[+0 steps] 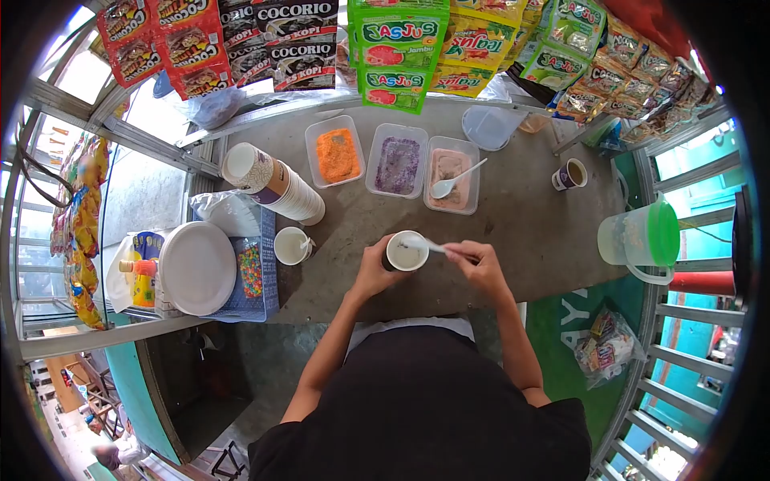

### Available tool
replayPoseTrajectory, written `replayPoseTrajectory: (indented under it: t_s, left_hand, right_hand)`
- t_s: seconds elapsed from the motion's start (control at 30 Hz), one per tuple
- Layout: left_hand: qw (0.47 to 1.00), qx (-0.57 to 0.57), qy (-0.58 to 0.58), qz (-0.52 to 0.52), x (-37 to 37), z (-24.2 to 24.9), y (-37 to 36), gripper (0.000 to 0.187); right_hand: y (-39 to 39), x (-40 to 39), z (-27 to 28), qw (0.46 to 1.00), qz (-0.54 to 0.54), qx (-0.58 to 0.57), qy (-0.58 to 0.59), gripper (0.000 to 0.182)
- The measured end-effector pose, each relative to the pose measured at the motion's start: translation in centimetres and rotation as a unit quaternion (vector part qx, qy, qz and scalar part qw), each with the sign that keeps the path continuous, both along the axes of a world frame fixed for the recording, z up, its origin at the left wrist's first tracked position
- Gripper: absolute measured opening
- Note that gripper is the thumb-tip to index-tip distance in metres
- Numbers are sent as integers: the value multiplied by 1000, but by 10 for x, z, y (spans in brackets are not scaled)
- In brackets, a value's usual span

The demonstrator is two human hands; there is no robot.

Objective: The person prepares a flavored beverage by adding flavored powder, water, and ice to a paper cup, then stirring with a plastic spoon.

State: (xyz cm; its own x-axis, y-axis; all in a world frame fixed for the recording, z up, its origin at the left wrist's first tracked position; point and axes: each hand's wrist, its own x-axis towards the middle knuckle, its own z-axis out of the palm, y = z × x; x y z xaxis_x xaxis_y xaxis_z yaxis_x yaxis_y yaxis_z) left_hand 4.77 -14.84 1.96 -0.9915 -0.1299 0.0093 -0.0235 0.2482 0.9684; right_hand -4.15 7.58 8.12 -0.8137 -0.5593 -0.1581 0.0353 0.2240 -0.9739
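head view: cup (407,256) over counter (521,212), left hand (374,270) curled snugly round its side. right hand (480,268) pinches spoon (434,246), tip at cup mouth. cup probably light, thin-walled, easily dented: best held gently below rim.

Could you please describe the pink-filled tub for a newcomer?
On the grey counter, an orange-filled tub, a purple-filled tub and the pink-filled tub stand in a row. The pink one is rightmost and alone holds a white spoon.

Hands (484,272): tubs (395,187) fwd, rm R
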Motion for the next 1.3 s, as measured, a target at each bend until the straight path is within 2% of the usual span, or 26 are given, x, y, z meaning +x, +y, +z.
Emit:
replayPoseTrajectory:
  t_s: [0.03,0.1,0.13,0.17,0.2,0.23,0.27,0.3,0.37,0.4,0.43,0.5,0.6,0.7,0.83,0.9,1.03,1.2,1.3]
  left_hand:
    - [1000,18,-2,17,0,4,0,65]
    - [999,37,-5,35,-2,6,-2,66]
    - [996,73,-16,41,-3,4,-6,68]
    - [993,109,-28,46,-5,2,-10,70]
    - [993,109,-29,46,-9,1,-16,70]
    - [999,-6,24,35,-14,1,-23,73]
    - [990,-120,76,22,-18,1,-30,75]
    - [989,-122,76,23,-21,3,-36,75]
    - [978,-202,29,-40,-28,10,-45,77]
    - [978,-203,29,-39,-31,13,-47,77]
    - [974,-222,9,-46,-34,15,-50,76]
    - [969,-240,-13,-53,-39,17,-53,76]
    - [974,-219,1,-50,-45,14,-56,77]
    - [975,-218,-2,-49,-46,9,-57,76]
    - [981,-189,-8,-49,-46,7,-59,75]
    - [982,-182,-10,-51,-46,8,-58,75]
    - [982,-183,-13,-48,-45,8,-59,75]
    - [983,-174,-31,-49,-44,10,-60,75]
    - [984,-172,-15,-44,-44,8,-58,76]
  right_hand:
    - [-5,-5,1,1000,1,1,-1,18]
    - [-22,-18,2,993,-106,-25,36,18]
    - [-31,-26,-6,986,-130,-43,99,20]
    - [-36,-35,-10,986,-130,-43,99,20]
    - [-43,-43,-10,977,-122,28,171,22]
    - [-51,-51,-10,959,-114,98,241,25]
    - [-61,-58,-18,958,-119,81,247,26]
    - [-71,-65,-26,959,-118,80,247,26]
    - [-88,-79,-36,937,-62,138,315,25]
    - [-97,-85,-35,923,-53,149,350,26]
    - [-104,-94,-33,924,-52,148,350,26]
    - [-114,-112,-29,907,-33,268,324,29]
    - [-118,-129,-39,896,-18,280,345,29]
    - [-114,-111,-49,890,20,286,353,28]
    - [-109,-90,-54,908,42,247,336,28]
    - [-111,-103,-53,920,-18,197,338,29]
    - [-115,-126,-54,922,-32,202,330,28]
    - [-107,-100,-55,915,51,213,339,27]
    - [-105,-110,-52,932,14,186,312,28]
